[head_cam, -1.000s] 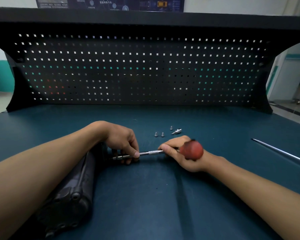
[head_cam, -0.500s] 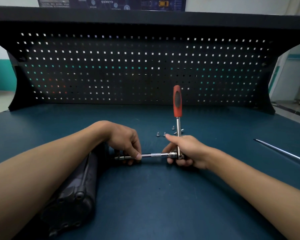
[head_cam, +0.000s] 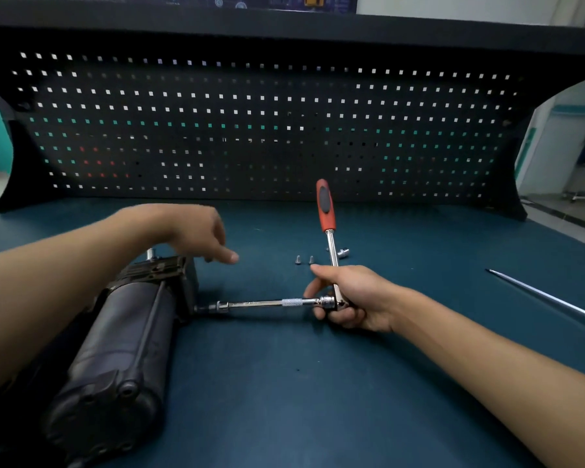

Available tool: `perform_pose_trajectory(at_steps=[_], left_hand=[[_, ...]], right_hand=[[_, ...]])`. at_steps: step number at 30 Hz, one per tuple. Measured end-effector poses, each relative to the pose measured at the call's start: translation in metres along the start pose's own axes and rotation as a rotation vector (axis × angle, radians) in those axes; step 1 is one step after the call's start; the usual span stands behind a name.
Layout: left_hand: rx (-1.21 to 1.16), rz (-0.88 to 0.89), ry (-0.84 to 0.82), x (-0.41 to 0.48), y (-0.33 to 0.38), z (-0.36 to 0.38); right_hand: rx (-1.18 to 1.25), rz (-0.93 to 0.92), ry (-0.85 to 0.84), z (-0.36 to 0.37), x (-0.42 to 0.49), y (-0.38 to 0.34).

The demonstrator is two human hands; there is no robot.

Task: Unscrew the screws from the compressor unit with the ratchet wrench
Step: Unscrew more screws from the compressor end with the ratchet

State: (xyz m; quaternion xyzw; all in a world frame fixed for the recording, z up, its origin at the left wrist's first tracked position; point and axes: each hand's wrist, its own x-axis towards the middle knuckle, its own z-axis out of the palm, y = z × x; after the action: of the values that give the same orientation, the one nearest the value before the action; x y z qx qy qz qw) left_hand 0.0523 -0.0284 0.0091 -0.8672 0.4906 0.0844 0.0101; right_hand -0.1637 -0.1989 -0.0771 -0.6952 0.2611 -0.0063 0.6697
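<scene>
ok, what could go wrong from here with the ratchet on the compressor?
The left hand hovers clear of the extension bar; only the right hand grips the ratchet wrench, so the socket may slip off the compressor unit.
No hand holds the compressor unit; it could shift under torque.
The loose screws lie close behind the right hand and could be knocked.

A single wide-angle camera rides on the person's head and faces forward and down across the blue workbench (head_cam: 318, 400). It sits close. Both forearms enter from the bottom corners, and the left hand (head_cam: 196, 234) and right hand (head_cam: 352, 298) lie near mid-frame, with the ratchet wrench (head_cam: 326, 211) about centre. The lens bows the pegboard (head_cam: 267, 130) across the upper half.
</scene>
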Motion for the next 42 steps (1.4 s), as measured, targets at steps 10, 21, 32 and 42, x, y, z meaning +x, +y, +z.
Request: perform_pose_trajectory(at_steps=[10,21,32,42], left_hand=[[-0.343,-0.289,0.242,-0.015,-0.009,0.041],[-0.338,-0.212,0.281,-0.012,0.017,0.039],[-0.497,-0.126,0.262,-0.014,0.023,0.035],[0.133,-0.095,0.13,-0.018,0.034,0.029]], right_hand=[[-0.108,-0.165,0.117,0.003,0.006,0.007],[-0.274,-0.479,0.262,-0.01,0.006,0.021],[-0.59,-0.626,0.21,-0.031,0.002,0.028],[-0.891,-0.689,0.24,-0.032,-0.003,0.024]])
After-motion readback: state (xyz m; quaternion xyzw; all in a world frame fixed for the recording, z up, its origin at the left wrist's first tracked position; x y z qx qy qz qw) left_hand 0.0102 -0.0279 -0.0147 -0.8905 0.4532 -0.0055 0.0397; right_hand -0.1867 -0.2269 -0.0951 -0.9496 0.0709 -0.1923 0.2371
